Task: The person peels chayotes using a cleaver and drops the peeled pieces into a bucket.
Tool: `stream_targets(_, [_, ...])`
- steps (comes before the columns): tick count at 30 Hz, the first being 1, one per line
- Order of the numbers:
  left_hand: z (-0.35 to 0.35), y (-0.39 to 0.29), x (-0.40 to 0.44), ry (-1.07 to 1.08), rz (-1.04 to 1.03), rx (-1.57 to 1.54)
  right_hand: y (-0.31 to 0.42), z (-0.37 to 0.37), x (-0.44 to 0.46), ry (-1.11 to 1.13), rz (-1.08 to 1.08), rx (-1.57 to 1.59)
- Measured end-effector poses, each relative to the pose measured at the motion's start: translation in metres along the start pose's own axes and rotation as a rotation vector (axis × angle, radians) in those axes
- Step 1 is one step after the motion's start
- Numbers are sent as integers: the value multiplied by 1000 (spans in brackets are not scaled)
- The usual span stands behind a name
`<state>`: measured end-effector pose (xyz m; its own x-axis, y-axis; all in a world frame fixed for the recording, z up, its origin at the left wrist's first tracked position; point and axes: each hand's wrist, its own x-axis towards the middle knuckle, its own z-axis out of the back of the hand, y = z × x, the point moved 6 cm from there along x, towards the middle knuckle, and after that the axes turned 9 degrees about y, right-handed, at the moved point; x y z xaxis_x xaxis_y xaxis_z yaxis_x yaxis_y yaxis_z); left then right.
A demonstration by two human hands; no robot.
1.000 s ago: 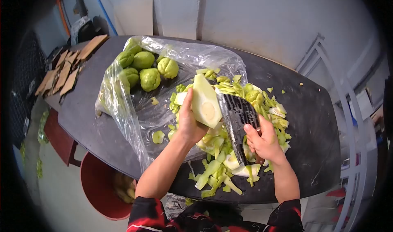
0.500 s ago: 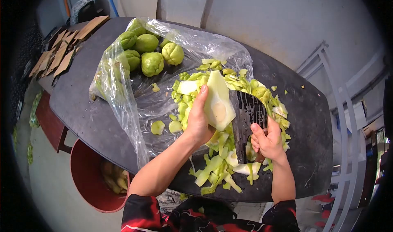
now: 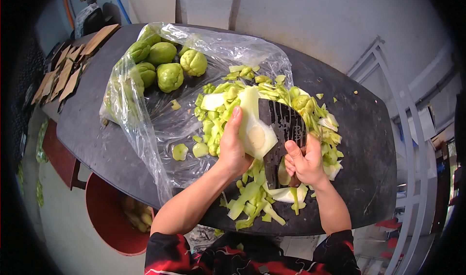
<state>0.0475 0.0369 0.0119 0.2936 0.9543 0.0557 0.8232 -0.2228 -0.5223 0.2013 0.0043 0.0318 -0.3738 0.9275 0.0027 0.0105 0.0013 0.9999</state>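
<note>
The peeled chayote (image 3: 256, 131) is between the two hands, held up over the heap of peelings (image 3: 252, 197) on the dark tabletop (image 3: 369, 178). The left hand (image 3: 233, 146) grasps it from the left side and below, thumb extended along its near face, with the pale oval patch at the chayote's lower end turned toward the camera. The right hand (image 3: 307, 163) is closed around the handle of a broad, dark knife (image 3: 286, 124), thumb pointing upward; the wet blade stands along the right side of the chayote, close against it, though whether the edge is biting into the flesh cannot be told. Compared with half a second ago, the blade's upper end has come nearer the chayote's narrow top. Against the frame a second ago, the blade shows its flat side more squarely, its edge running almost straight down the view instead of slanting to the right. Both hands have kept their grips throughout. The whole chayotes (image 3: 170, 77) by the clear plastic bag (image 3: 145, 129) remain in the same arrangement, and the peelings look much as they did.
</note>
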Motion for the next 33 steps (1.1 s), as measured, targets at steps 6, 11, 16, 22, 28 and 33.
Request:
stream_targets(6, [-9,-7,0,-2,30,92,1,1,0,40,-49,-16])
stream_targets(11, [-2,1,-2,-23,2,57,0,-5,-3,-9,-17,31])
stream_targets(16, [4,9,2,38,106,149,1,-2,-2,60,-47,4])
stream_targets(22, [11,12,0,-71,50,51,-2,-8,3,17,-7,58])
stream_targets(28, [-5,4,0,119,117,-74,1,-7,7,113,-124,177])
stream_targets(33, [-3,5,3,66,158,-63,17,4,13,181,-236,100])
